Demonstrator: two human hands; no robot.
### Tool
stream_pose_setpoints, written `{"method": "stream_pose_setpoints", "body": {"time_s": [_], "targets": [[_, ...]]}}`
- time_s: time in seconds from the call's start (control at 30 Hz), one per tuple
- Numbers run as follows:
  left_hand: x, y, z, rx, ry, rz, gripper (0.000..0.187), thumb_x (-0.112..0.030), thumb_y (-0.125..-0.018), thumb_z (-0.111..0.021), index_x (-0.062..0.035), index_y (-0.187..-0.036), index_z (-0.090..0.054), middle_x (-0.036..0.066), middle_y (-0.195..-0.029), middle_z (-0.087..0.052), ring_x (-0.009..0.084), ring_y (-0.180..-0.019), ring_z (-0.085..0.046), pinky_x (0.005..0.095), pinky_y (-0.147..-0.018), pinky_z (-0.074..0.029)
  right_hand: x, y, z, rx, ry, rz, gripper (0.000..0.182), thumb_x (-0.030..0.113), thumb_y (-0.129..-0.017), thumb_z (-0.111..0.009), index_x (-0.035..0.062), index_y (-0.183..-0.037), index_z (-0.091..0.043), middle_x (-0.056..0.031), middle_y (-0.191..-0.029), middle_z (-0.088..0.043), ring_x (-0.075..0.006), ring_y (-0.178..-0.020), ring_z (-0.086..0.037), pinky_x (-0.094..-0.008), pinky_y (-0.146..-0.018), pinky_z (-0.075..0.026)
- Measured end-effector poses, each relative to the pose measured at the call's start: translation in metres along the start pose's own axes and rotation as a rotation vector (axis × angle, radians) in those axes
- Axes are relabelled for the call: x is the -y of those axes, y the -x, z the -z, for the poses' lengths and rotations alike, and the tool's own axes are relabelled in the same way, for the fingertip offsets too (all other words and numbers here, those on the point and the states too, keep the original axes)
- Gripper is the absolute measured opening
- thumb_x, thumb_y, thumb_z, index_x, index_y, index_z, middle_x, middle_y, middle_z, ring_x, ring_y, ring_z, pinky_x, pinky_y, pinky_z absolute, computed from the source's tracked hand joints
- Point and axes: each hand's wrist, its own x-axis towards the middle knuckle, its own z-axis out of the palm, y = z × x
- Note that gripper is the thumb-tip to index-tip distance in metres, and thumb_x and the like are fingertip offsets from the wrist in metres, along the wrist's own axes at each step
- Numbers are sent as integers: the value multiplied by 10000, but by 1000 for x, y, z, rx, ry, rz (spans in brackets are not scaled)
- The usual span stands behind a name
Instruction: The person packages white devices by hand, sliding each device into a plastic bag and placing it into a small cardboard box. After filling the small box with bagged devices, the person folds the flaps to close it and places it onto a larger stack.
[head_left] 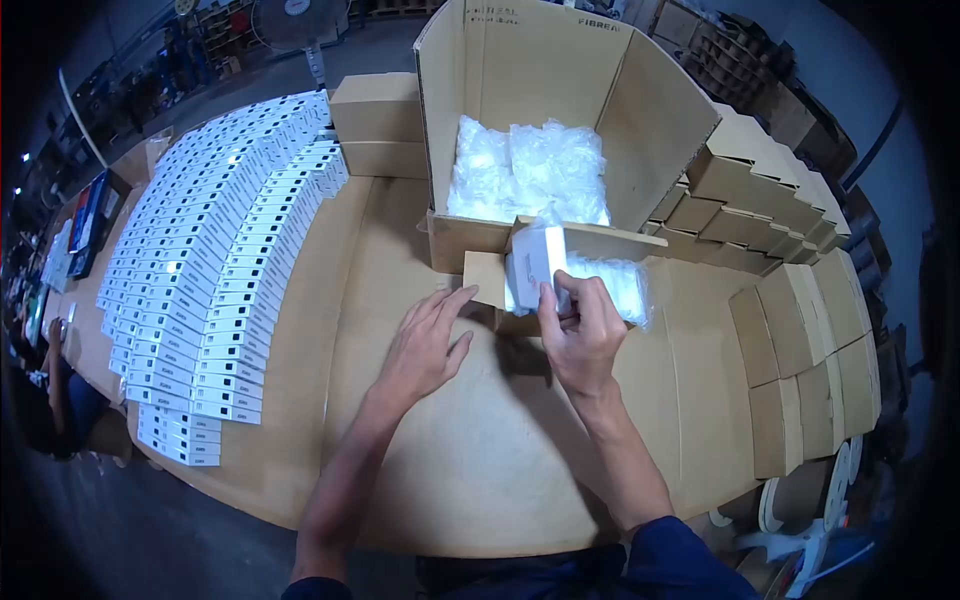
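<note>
Head view | right hand [585, 332]: pinching white box [540, 262] over open carton [518, 325] | left hand [424, 345]: fingers spread, at carton flap [483, 276], contact unclear

A packing workshop or warehouse — stacked cartons [785, 350], rows of white boxes [200, 270], loaded shelving behind.

Cardboard-covered table [470, 460] — white boxes [190, 270] in rows left — brown cartons [775, 330] far side, right.

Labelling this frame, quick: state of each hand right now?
Left hand: open, holding nothing, fingertips at the carton flap; contact unclear.
Right hand: closed on a white box, thumb against fingers.
</note>
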Motion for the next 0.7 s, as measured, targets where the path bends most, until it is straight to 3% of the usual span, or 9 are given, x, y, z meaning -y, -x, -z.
{"method": "stream_pose_setpoints", "body": {"time_s": [0.13, 0.23, 0.47, 0.57, 0.6, 0.7], "targets": [[7, 0, -5, 4, -4, 30, 593, -84, -903, -699, -73, -1466, -513, 172, -1400, -595, 375, -1335, -524, 479, -1127, -418, -10, 5, -5, 2, -16, -62, 173, 19, -865, -792, -49, -978, -680, -115, -800, -638, -191, -566, -635, -327, -458, -497], [9, -1, -4, -23, -25, -22, 608, -88, -890, -706, -107, -1461, -498, 226, -1326, -599, 398, -1275, -553, 500, -1090, -440, -11, 6, 1, 28, 37, -8, 199, 12, -858, -792, -41, -1017, -683, -120, -816, -636, -214, -552, -622, -351, -482, -514], [0, -11, 9, -5, -78, -57, 553, -68, -890, -703, -63, -1420, -544, 189, -1352, -609, 368, -1295, -554, 474, -1098, -440, -3, -1, -10, 199, 172, -16, 355, 82, -895, -737, -29, -1221, -652, -174, -917, -647, -336, -636, -681, -431, -567, -565], [-1, -16, 9, -20, -83, -126, 544, -49, -873, -709, -57, -1395, -560, 184, -1341, -617, 366, -1275, -570, 475, -1087, -447, -8, -7, -23, 267, 264, -82, 356, 32, -867, -755, -18, -1210, -675, -194, -896, -659, -370, -663, -686, -475, -591, -576], [-1, -18, 10, -21, -79, -128, 542, -44, -867, -712, -56, -1388, -564, 180, -1339, -620, 365, -1270, -575, 476, -1087, -448, -6, -11, -25, 321, 263, -127, 355, 83, -879, -740, -12, -1215, -677, -204, -926, -665, -409, -705, -693, -491, -607, -572], [-3, -21, 10, -21, -73, -122, 548, -37, -861, -716, -59, -1386, -559, 157, -1338, -629, 351, -1265, -582, 467, -1079, -455, -6, -11, -27, 435, 394, -136, 353, 174, -934, -697, -41, -1212, -656, -173, -949, -680, -359, -745, -731, -420, -544, -576]]}}
